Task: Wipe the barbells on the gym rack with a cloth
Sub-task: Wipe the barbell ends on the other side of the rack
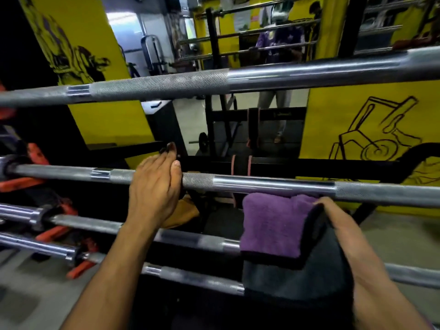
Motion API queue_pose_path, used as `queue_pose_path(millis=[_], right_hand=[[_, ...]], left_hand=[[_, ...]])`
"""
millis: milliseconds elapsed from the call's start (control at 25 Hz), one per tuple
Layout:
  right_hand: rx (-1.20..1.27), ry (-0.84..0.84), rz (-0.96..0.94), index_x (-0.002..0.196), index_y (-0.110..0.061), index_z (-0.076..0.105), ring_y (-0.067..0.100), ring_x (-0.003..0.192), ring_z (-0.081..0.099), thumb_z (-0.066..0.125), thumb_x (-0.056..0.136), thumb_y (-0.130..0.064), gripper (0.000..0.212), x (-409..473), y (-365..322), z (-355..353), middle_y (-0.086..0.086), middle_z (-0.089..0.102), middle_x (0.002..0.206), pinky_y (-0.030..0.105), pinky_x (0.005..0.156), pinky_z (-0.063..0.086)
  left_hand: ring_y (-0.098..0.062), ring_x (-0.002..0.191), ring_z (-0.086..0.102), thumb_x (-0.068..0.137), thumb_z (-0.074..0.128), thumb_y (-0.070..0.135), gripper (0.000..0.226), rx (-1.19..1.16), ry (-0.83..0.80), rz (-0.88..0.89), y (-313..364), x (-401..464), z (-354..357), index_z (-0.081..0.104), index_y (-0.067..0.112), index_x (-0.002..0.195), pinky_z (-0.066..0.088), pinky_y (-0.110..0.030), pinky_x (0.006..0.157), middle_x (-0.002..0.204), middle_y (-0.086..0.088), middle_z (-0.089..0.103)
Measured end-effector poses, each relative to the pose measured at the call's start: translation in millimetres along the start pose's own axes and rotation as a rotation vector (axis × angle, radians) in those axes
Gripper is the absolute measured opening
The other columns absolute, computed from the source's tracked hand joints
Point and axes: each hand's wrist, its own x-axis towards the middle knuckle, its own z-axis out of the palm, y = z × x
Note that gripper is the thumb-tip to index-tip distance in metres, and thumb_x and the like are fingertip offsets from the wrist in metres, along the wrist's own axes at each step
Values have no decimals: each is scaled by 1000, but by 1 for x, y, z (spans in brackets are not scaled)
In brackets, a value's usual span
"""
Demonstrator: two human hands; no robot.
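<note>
Here cloth in right hand, under barbell

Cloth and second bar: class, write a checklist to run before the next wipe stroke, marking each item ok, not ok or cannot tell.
1. Right hand holds the cloth: ok.
2. Cloth touches the second bar: cannot tell; it hangs just under it.
3. Left hand steadies that bar: ok, resting on it.
4. Left hand clear of the cloth: ok.
5. Bar seated on the rack: cannot tell; its ends are out of view.
</note>
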Motion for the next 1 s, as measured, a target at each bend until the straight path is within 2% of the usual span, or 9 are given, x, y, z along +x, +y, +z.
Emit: queue_pose_path(millis=[80, 280, 480, 560, 680, 720, 800, 880, 1000], right_hand=[[-87, 14, 15, 103, -9, 76, 33, 101, 66, 59, 87, -35, 34, 5, 10, 23, 19, 70, 111, 46, 103, 49], [-186, -66, 138, 95, -6, 79, 29, 88, 70, 66, 74, -36, 38, 2, 33, 59, 16, 75, 101, 40, 94, 55], [-33, -46, -51, 45, -8, 63, 15, 35, 55, 43, 83, -11, 44, -22, -17, 17, 5, 56, 43, 14, 39, 46], [-73, -98, -64, 55, -9, 67, 15, 41, 59, 41, 89, -11, 43, -17, -17, 14, 5, 60, 50, 16, 47, 51], [-278, -92, 26, 91, -5, 76, 28, 79, 70, 59, 85, -27, 28, 0, 14, 29, 14, 73, 90, 41, 93, 55], [-324, -78, 39, 103, -3, 74, 32, 90, 68, 67, 77, -32, 39, 2, 24, 31, 16, 72, 102, 49, 100, 51], [-382, -147, 45, 102, -7, 65, 30, 89, 66, 72, 72, -29, 38, -2, 38, 35, 14, 68, 98, 41, 86, 56], [-536, -258, 4, 87, -15, 63, 18, 76, 62, 67, 81, -14, 7, -13, 40, 33, 7, 64, 80, 28, 67, 50], [-888, -318, -264, 83, -25, 70, 1, 75, 62, 61, 86, -23, 10, -23, 21, 44, -7, 70, 85, 27, 72, 45]], left_hand=[[-37, 117, 61, 104, 27, 29, 54, 5, 10, -25, 1, -1, 2, 59, -3, 132, 39, -44, 105, 127, -22, 66], [-36, 120, 61, 103, 22, 34, 61, -9, 0, -18, -3, 0, 4, 59, -5, 132, 41, -44, 106, 129, -22, 65], [-33, 125, 58, 104, 25, 31, 57, -28, 16, -59, 0, -2, 7, 57, -2, 136, 40, -43, 108, 134, -20, 62], [-33, 126, 57, 104, 24, 32, 58, -38, 11, -46, -4, -1, 8, 56, -2, 137, 41, -44, 109, 134, -20, 62], [-33, 125, 58, 104, 21, 33, 59, -47, -5, -36, -10, 1, 13, 54, -3, 138, 43, -48, 108, 134, -20, 62], [-34, 124, 59, 105, 21, 33, 60, -42, -9, -31, -10, 1, 14, 54, -4, 138, 43, -47, 107, 133, -21, 63], [-34, 121, 60, 105, 23, 34, 60, -38, -2, -9, -9, 1, 11, 57, -5, 135, 44, -45, 106, 132, -21, 64], [-33, 122, 60, 105, 27, 35, 57, -103, -7, 25, -7, -1, 6, 59, -3, 134, 43, -42, 106, 134, -19, 62], [-23, 136, 48, 102, 30, 43, 60, -252, -48, -41, -25, -9, -6, 51, 6, 144, 27, -35, 117, 148, -10, 53]])
